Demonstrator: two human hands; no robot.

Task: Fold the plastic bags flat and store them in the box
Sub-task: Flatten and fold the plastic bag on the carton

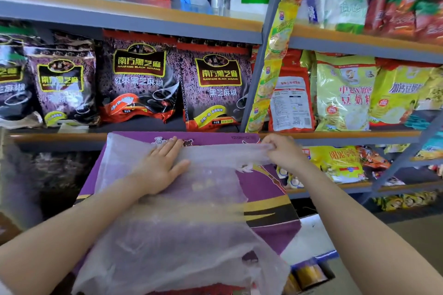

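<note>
Two bare forearms enter from the bottom corners, uncovered along their whole visible length; no sleeve edge shows. Left hand [160,166]: bare, no glove, no ring visible on the fingers, no watch or band at the wrist. Right hand [282,151]: bare likewise, wrist unadorned, fingertips too blurred to make out the nails. Forearms smooth and slender. Upper arms, shoulders and any clothing lie outside the frame.
</note>
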